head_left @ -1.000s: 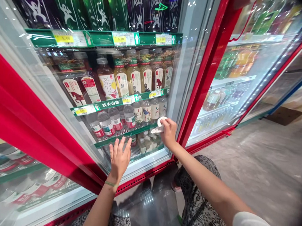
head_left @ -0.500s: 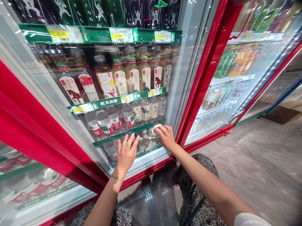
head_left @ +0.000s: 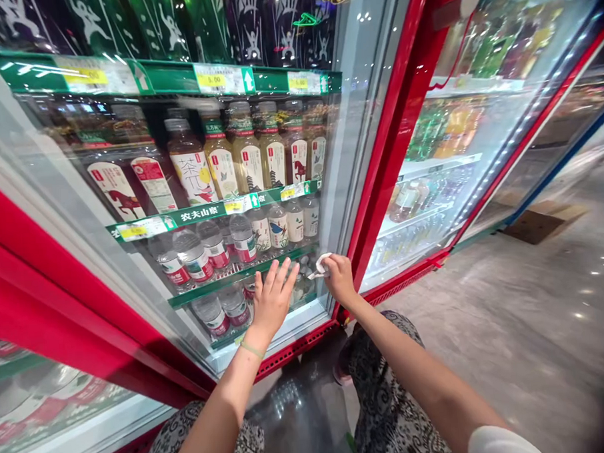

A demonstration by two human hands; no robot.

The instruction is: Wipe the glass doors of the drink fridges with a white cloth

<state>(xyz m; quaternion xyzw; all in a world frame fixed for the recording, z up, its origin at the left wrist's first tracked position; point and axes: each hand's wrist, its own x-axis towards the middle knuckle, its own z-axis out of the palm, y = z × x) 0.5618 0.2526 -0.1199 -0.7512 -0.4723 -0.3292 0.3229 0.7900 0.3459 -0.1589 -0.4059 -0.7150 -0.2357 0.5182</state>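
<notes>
My left hand (head_left: 274, 296) lies flat with fingers spread against the glass door (head_left: 220, 190) of a red-framed drinks fridge, low down. My right hand (head_left: 338, 277) is closed on a small white cloth (head_left: 322, 266) and presses it to the same glass near the door's lower right corner. Behind the glass stand tea bottles (head_left: 244, 159) on an upper shelf and water bottles (head_left: 207, 247) on the shelves below.
The red fridge frame (head_left: 389, 149) runs up on the right of the door. A second glass-door fridge (head_left: 453, 153) stands further right. A red frame bar (head_left: 59, 284) crosses on the left. Grey polished floor (head_left: 511, 324) spreads to the right. My patterned trousers (head_left: 390, 409) show below.
My left hand has slid right and up along the glass towards the right hand. The right hand with the cloth dipped down, then came back up by the door's right edge. The view shifted rightwards.
</notes>
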